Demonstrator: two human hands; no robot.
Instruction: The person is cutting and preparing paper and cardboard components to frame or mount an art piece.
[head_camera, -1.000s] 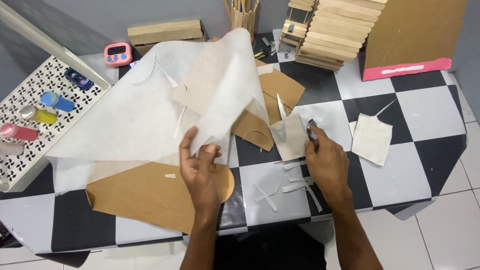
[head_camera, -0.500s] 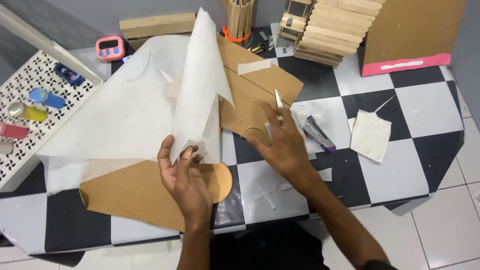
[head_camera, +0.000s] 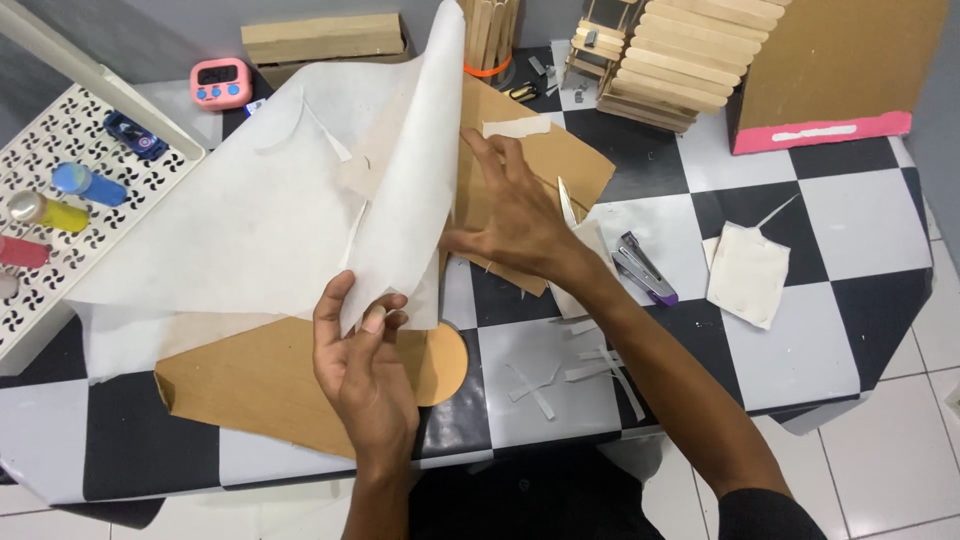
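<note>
My left hand (head_camera: 362, 365) pinches the lower corner of a large white paper sheet (head_camera: 300, 200) and holds it folded up off the table. My right hand (head_camera: 510, 215) reaches under the lifted sheet with fingers spread, flat on a brown cardboard piece (head_camera: 560, 160). Another brown cardboard piece (head_camera: 260, 375) with a rounded end lies under my left hand. A purple and grey stapler (head_camera: 643, 268) lies just right of my right wrist, nobody touching it.
White paper strips (head_camera: 575, 370) and a square white paper pad (head_camera: 748, 272) lie on the checkered table (head_camera: 850, 210). A pink timer (head_camera: 222, 82), a stick model (head_camera: 670, 50), a cardboard box (head_camera: 830, 70) and a perforated white tray (head_camera: 40, 230) with paint tubes stand around.
My right hand left the stapler and paper at the right and moved left and forward under the lifted sheet. My left hand raised the white sheet higher and more upright.
</note>
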